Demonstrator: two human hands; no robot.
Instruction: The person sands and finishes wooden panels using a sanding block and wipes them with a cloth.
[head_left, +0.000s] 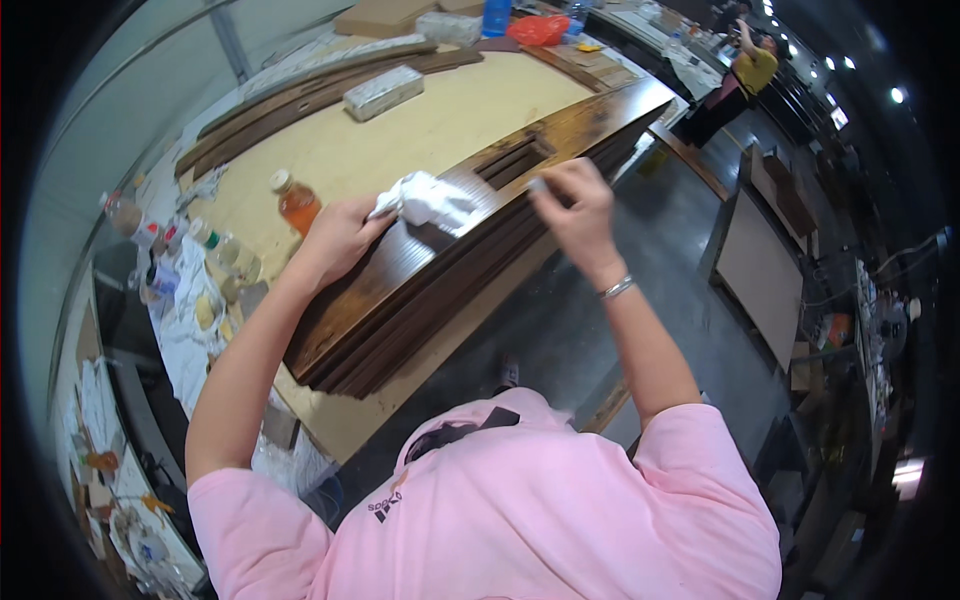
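A stack of dark brown wooden boards [385,300] lies slantwise in front of me, its top one glossy, with a rectangular slot cut through it. My left hand [340,240] is closed on a crumpled white cloth [432,202], which rests on the top board left of the slot. Over the board's near edge, beside the slot, my right hand [580,212] is pinched around a small pale piece [538,185], too small to make out. A bottle of amber liquid [294,203] stands just beyond my left hand.
The stack rests on a pale yellow worktable [450,105]. A wrapped block [384,93] and curved wooden strips [300,100] lie farther back. Bottles [222,248] and rags crowd the left side. A red plastic bag [538,30] sits at the far end. A person in yellow [750,72] stands far right.
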